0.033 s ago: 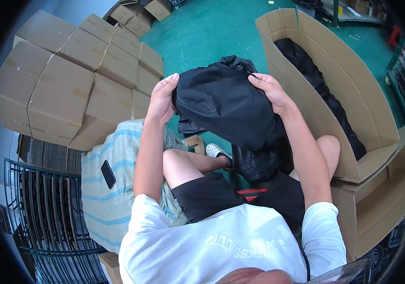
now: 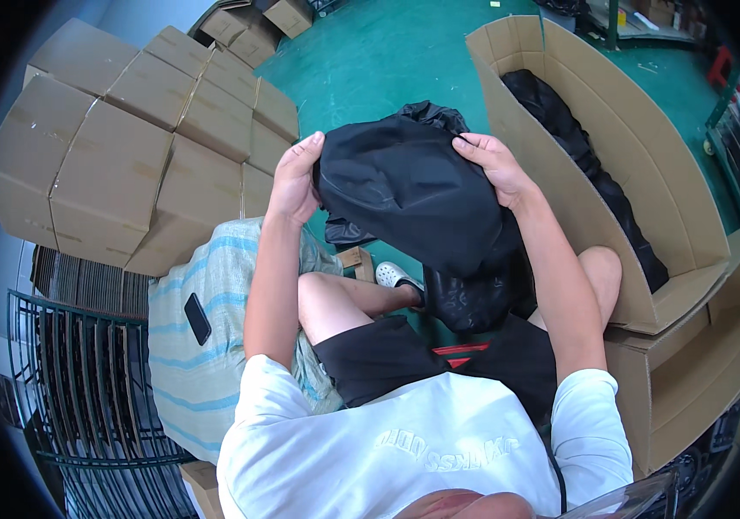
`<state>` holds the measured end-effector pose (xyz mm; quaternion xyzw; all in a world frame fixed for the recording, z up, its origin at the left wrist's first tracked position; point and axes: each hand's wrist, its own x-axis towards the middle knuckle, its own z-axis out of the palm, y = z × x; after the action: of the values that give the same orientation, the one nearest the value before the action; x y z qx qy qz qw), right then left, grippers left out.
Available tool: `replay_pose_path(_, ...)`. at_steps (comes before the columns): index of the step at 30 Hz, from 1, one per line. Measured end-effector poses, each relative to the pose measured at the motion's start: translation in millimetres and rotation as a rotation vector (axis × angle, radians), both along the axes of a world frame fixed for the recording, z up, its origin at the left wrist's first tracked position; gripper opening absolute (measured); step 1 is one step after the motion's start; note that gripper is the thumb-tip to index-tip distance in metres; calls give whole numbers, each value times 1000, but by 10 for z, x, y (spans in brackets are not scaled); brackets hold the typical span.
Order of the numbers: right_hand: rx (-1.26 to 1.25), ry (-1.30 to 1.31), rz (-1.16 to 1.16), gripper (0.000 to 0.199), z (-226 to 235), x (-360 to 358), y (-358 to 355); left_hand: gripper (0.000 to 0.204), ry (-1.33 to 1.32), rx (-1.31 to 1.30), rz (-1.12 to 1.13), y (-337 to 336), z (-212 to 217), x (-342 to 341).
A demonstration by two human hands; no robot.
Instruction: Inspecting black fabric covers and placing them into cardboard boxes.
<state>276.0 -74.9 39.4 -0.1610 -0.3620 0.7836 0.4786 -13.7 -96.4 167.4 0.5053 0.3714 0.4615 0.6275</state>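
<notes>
Between both hands [image 2: 392,169], black garment [image 2: 413,203] hangs, seemingly lengthwise toward knees.

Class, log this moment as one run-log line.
left hand: grips black garment | right hand: grips it | open carton: right

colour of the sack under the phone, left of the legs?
Pale woven sack with light blue stripes; phone is black. Head view.
</notes>
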Motion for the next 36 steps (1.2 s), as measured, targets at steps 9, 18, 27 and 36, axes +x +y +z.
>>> replay_pose_path(9, 296, -296, 107, 30, 21, -9, -50, 37, -169, 130, 91, -43, 301, -144)
replay_pose_path(18, 399, -712, -75, 4, -720, -385, 139, 40, -362, 277, 131, -555, 719, 165)
replay_pose_path(27, 283, -649, 78, 18, -807, -276, 184, 41, -395, 397, 163, -434, 964, -876)
replay_pose_path(36, -2, -67, 168, 21, -220, 184, 128, 38, -381, 128, 508, -185, -2, -1984)
